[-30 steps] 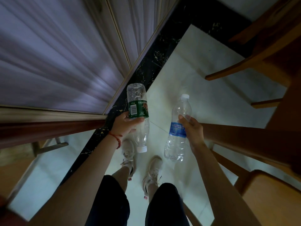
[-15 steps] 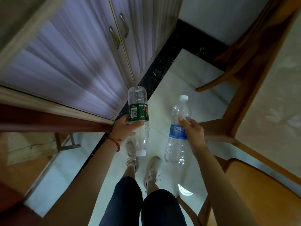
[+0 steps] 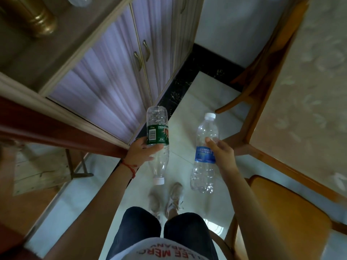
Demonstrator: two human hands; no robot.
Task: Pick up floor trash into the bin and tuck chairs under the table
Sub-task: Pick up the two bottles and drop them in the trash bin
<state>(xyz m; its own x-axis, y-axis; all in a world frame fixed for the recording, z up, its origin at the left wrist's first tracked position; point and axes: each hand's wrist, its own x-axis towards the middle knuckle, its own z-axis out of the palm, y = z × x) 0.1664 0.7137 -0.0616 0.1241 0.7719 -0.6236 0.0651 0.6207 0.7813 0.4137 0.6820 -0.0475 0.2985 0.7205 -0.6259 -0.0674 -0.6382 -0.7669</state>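
while my left hand gripped the green-label bottle and my right hand the blue-label bottle, no bin showed; either thin empty could slip, i judged.

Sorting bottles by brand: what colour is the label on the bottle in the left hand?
Green, on the bottle in the left hand; head view.

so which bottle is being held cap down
The green-label bottle in the left hand; its white cap points at the floor. The blue-label bottle has its cap up.
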